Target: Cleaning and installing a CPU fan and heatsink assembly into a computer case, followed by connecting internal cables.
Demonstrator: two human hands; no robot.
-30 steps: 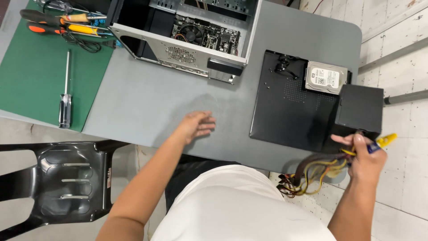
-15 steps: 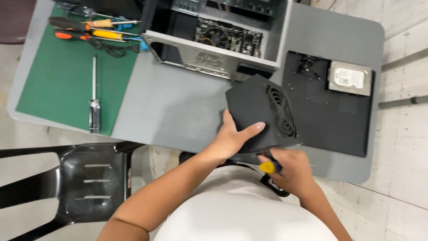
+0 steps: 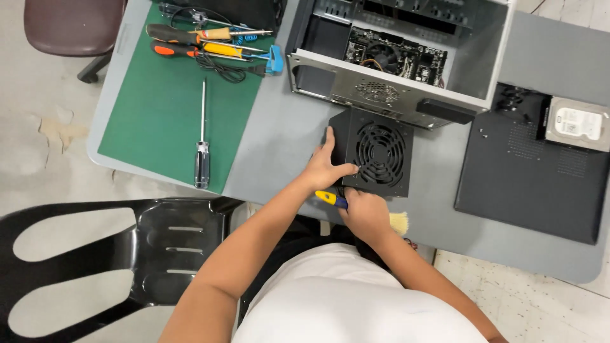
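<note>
Resting on the grey tabletop [image 3: 279, 136] just in front of the open metal computer case [image 3: 406, 57] is a black box-shaped power supply with a round fan grille [image 3: 379, 152], fan side up, its far edge close against the case's front lip. Left hand [image 3: 325, 166] lies on the unit's near left corner, fingers spread over the top and edge, thumb along the side, gripping it. Right hand [image 3: 365, 213] sits just below the unit's near edge, closed around a screwdriver with a yellow and blue handle [image 3: 332, 199], whose handle end sticks out to the left beneath the left wrist; tip hidden. To the right, apart from the hands: flat black side panel [image 3: 527, 181] with a silver hard drive [image 3: 578, 125] at its far corner. To the left: green cutting mat [image 3: 159, 121] carrying a long screwdriver with a black handle [image 3: 202, 140] and a cluster of orange and yellow hand tools [image 3: 203, 41]. Black plastic chair [image 3: 127, 254] stands near the person's left side
</note>
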